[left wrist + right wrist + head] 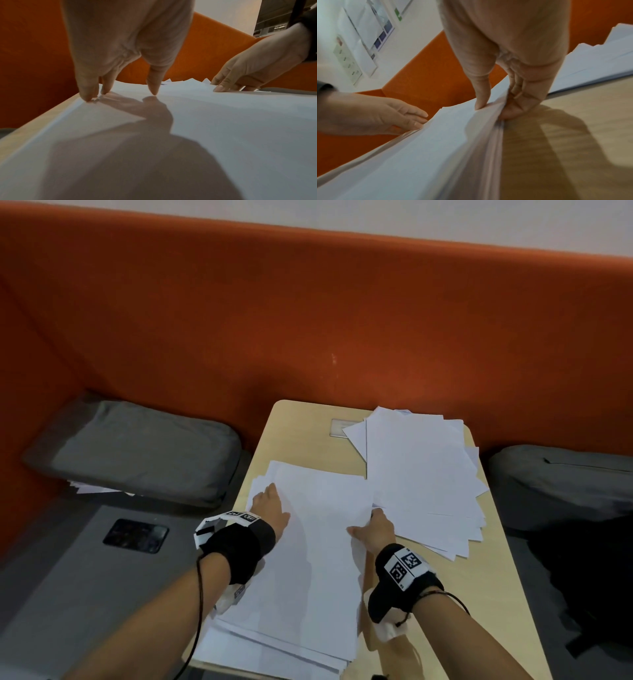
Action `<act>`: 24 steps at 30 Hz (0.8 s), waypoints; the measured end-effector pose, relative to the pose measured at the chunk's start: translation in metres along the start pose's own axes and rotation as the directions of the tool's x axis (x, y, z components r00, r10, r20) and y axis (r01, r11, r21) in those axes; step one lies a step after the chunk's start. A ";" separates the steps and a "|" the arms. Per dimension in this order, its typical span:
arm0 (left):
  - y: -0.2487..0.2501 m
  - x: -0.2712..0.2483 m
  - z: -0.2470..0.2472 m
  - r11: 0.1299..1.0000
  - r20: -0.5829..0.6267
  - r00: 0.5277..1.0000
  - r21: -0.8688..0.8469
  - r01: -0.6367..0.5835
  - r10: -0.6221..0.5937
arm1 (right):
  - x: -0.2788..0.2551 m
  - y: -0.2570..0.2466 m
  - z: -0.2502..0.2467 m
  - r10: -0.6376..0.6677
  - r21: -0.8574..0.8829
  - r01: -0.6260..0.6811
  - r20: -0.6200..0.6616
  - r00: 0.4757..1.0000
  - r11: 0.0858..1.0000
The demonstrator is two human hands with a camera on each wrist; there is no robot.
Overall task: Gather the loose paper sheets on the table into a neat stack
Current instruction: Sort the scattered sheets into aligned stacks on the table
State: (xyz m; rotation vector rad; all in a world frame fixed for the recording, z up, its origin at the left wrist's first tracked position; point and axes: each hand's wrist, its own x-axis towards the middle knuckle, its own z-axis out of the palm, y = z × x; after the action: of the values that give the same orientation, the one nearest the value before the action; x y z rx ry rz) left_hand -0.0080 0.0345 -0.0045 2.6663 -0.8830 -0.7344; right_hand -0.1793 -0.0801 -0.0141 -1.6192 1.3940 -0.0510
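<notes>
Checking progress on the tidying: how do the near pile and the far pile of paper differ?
Near pile: both hands on it, the right hand pinching its edge, the left hand at its far left corner. Far pile: untouched, sheets fanned out at angles. Both are white and lie on the table.

Bare forearms, no sleeves. I've a black wrist strap (239, 546) on my left w/ white tag (239, 517) of black square code; same on right strap (404, 580). Thin black cable (198, 611) runs down left arm; thin cord (445, 594) at right.
</notes>
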 end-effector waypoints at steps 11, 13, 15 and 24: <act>-0.002 0.010 -0.014 0.991 0.003 0.991 -0.018 0.134 -0.134 | 0.008 0.011 0.001 0.034 0.003 -0.034 -0.053 0.998 0.999; -0.007 0.012 -0.018 0.991 0.009 0.992 -0.014 0.130 -0.129 | 0.009 0.013 0.002 0.031 -0.002 -0.031 -0.051 0.998 1.000; -0.010 0.014 -0.019 0.993 0.020 0.993 -0.003 0.118 -0.118 | 0.008 0.013 0.001 0.029 0.005 -0.028 -0.063 0.998 1.000; -0.005 0.016 -0.007 0.992 -0.153 0.984 0.094 -0.078 0.092 | 0.000 0.004 0.002 -0.034 -0.082 0.024 -0.120 0.992 0.996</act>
State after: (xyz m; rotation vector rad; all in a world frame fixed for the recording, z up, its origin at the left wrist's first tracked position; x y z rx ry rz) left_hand 0.0091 0.0290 -0.0071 2.6976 -1.0010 -0.4691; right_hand -0.1811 -0.0783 -0.0172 -1.7274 1.4816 -0.1137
